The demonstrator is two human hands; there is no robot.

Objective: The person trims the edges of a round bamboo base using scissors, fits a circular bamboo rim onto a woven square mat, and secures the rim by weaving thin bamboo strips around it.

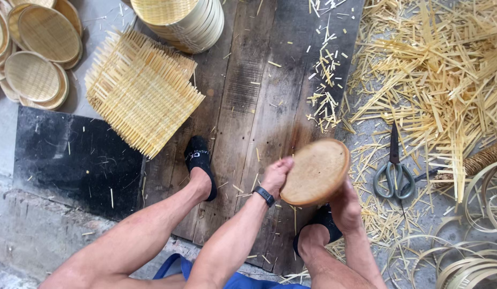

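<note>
A round wooden disc-shaped block (316, 171) is held tilted above the dark plank floor (248, 107). My left hand (276, 174) grips its left edge, and a black watch sits on that wrist. My right hand (346, 206) supports the block from below on the right side. Both of my feet in black socks rest on the planks, one (199, 160) to the left and the other (321, 222) under the block.
A stack of square woven bamboo mats (141, 91) lies upper left. Round woven trays (39, 48) and a pile of finished baskets (181, 21) lie at the top. Scissors (394, 171) rest among bamboo offcuts (436, 69). Coiled bamboo strips (468, 257) lie lower right.
</note>
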